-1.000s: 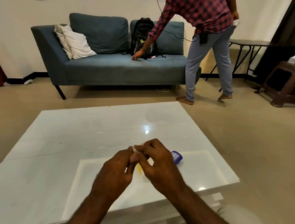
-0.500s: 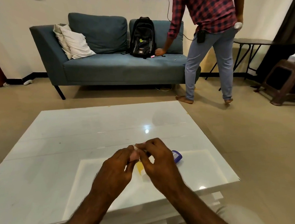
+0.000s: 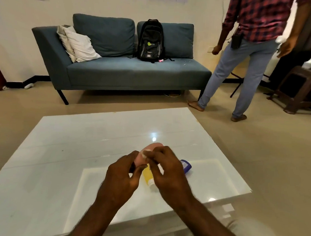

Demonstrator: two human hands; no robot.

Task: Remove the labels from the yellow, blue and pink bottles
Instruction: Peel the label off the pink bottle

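My left hand (image 3: 121, 175) grips a pink bottle (image 3: 149, 148) held above the white table (image 3: 69, 146). The fingers of my right hand (image 3: 166, 169) pinch a small whitish label (image 3: 145, 152) on the bottle's side. Under my hands a yellow bottle (image 3: 147, 175) with a white cap lies flat on the table. A blue bottle (image 3: 186, 166) lies just right of it, partly hidden by my right hand.
A blue sofa (image 3: 128, 72) with a black backpack (image 3: 151, 41) and white pillows (image 3: 77, 44) stands beyond the table. A person in a plaid shirt and jeans (image 3: 250, 50) stands at the right. A brown stool (image 3: 302, 88) is at far right.
The pink bottle has tipped up and shows more above my fingers. The person by the sofa straightened and stepped to the right, away from the backpack.
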